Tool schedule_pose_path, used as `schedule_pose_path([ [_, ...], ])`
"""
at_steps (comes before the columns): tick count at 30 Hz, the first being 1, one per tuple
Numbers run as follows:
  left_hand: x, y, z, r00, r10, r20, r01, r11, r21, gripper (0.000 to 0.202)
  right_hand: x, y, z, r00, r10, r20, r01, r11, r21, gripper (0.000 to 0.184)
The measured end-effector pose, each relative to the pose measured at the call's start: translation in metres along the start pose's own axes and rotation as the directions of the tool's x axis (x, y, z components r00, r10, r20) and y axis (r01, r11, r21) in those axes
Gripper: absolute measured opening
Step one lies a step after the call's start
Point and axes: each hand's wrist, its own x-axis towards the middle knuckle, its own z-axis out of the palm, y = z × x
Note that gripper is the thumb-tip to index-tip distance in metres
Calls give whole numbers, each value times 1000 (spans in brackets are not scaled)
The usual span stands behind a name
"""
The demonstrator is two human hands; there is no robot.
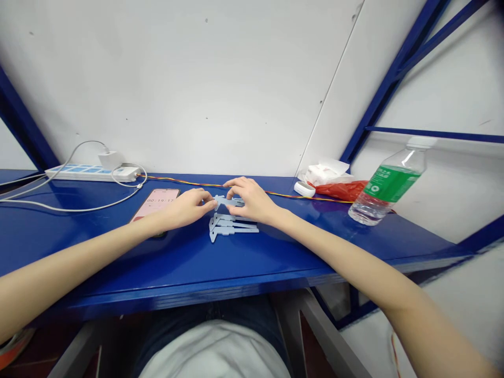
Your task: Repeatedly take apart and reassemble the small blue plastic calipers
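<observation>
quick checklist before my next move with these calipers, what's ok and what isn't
1. Left hand at the left end of the upper caliper: ok.
2. Right hand arched over that caliper: ok; how firm its grip is, cannot tell.
3. Lower calipers spread apart: not ok, they lie bunched together just nearer you.
4. Phone screen fully visible: not ok, your left arm covers part of it.
5. Water bottle capped and apart from your right forearm: ok.
6. White cable clear of both hands: ok.
</observation>
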Motion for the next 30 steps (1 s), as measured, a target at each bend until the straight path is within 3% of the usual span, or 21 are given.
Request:
schedule_pose_path([
  [3,2,4,-1,996,-83,26,86,989,-120,34,1,-7,-2,990,-88,-114,82,995,-57,9],
  [6,7,-6,-3,993,-116,-9,112,974,-196,33,1,0,-4,986,-119,-113,102,984,-143,8],
  [10,11,-27,-14,959,-282,-27,274,949,-155,33,-3,24,-9,998,-64,-16,61,987,-150,7],
  [14,13,-42,-21,939,-344,10,344,939,16,35,-8,41,-12,989,48,142,-27,988,-152,8],
  [17,15,-52,-17,971,-240,17,229,944,237,37,-9,40,-12,966,106,237,-71,986,-154,9],
  [20,15,-59,-10,995,-80,-54,95,924,370,36,-9,30,-12,966,85,243,-74,996,-55,14],
  [25,9,-48,-4,996,-42,-81,70,918,390,33,-7,5,-12,952,22,305,-73,985,155,21],
  [30,1,-23,-1,998,6,-58,16,930,368,32,-4,-1,-4,941,86,328,-133,984,123,18],
])
